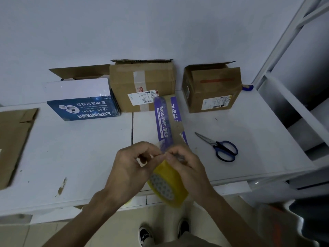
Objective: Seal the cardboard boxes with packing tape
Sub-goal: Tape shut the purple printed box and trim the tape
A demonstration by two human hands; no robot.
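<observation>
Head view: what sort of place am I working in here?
Probably a small parcel-packing corner indoors: used cardboard boxes with shipping labels stand along a white wall, the left hand and right hand hold a packing tape roll, and scissors lie on the white table.

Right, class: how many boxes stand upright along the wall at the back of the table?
3: a blue-and-white box on the left, a taped brown box in the middle, an open brown box on the right. Anything behind them would be hidden.

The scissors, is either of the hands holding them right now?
No, the scissors lie on the table, apart from the left hand and right hand, which both hold the yellow tape roll.
</observation>
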